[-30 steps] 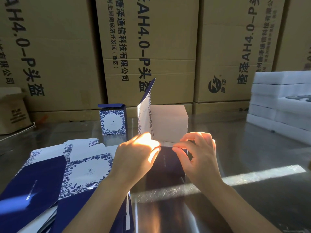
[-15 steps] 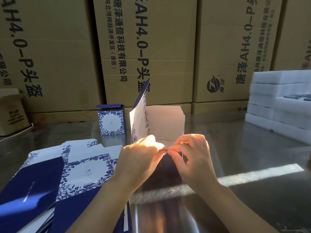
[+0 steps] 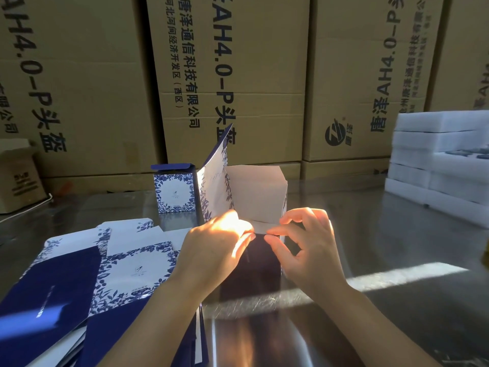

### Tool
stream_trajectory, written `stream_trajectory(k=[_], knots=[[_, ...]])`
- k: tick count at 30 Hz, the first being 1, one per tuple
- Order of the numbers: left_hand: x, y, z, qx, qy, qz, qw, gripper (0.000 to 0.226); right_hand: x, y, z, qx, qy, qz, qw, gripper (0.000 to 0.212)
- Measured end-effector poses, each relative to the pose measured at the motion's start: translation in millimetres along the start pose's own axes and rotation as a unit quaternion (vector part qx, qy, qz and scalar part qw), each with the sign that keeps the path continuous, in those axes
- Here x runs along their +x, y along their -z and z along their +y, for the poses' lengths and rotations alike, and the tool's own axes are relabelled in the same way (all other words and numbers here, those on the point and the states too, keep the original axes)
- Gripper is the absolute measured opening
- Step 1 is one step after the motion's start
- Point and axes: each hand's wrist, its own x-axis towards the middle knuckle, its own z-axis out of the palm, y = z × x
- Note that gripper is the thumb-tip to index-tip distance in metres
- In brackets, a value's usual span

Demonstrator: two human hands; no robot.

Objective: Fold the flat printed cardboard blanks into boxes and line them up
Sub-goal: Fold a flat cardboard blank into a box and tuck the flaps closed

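Note:
A half-folded box (image 3: 254, 197) stands on the table in front of me, its white inside open toward me and one floral flap sticking up at the left. My left hand (image 3: 219, 247) and my right hand (image 3: 309, 250) meet at the top edge of its dark blue near wall, fingertips pinching that edge. One finished blue-and-white box (image 3: 174, 192) stands upright behind, to the left. A pile of flat printed blanks (image 3: 87, 276) lies at my left, partly under my left forearm.
Large brown shipping cartons (image 3: 238, 80) wall off the back of the shiny table (image 3: 397, 260). A stack of white foam trays (image 3: 444, 160) sits at the right. A small brown carton (image 3: 18, 176) stands at far left.
My hands have drawn closer together at the near wall's top edge. The tall floral flap has leaned a little to the left.

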Motion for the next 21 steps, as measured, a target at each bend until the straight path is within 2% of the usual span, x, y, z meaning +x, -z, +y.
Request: stream_trajectory(k=[7, 10, 12, 16, 21], knots=[[0.0, 2.0, 0.8, -0.006, 0.0, 0.002, 1.0, 0.014, -0.5, 0.3, -0.5, 0.017, 0.0, -0.017, 1.0, 0.022], [0.5, 4.8, 5.4, 0.005, -0.02, -0.009, 1.0, 0.012, -1.7, -1.1, -1.9, 0.017, 0.015, -0.02, 1.0, 0.021], [0.1, 3.6, 8.1, 0.023, -0.029, -0.023, 0.999, 0.005, -2.9, -2.0, -2.8, 0.019, 0.023, -0.017, 0.999, 0.018], [0.1, 1.4, 8.2, 0.028, -0.022, -0.031, 0.999, 0.009, -3.7, -1.9, -3.9, 0.01, 0.022, -0.01, 1.0, 0.006], [0.4, 1.5, 8.0, 0.031, -0.017, -0.036, 0.999, 0.011, -3.8, 1.0, -4.3, -0.03, 0.04, -0.02, 0.999, 0.014]])
